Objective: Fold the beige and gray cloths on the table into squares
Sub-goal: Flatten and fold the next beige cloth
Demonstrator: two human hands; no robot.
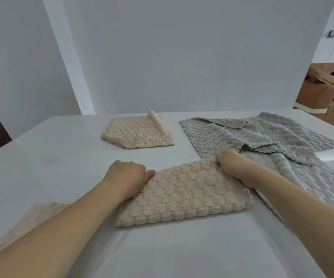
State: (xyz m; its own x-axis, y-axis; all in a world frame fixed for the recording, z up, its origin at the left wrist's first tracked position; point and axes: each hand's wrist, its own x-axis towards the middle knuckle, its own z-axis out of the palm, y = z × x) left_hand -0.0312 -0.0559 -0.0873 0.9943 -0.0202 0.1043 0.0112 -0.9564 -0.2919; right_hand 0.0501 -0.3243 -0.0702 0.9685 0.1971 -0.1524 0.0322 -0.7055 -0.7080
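Observation:
A folded beige cloth (184,194) lies on the white table (65,149) in front of me. My left hand (129,176) grips its far left corner, fingers curled under the edge. My right hand (235,167) grips its far right corner the same way. Farther back sits another beige cloth (137,133), folded, with one corner standing up. Several gray cloths (262,137) lie unfolded and overlapping at the right. A third beige cloth (31,219) shows at the near left, partly hidden by my left forearm.
A white wall stands right behind the table's far edge. A brown sofa (320,97) with things on it is off to the far right, beyond the table. Bare tabletop stretches at the left and along the near edge.

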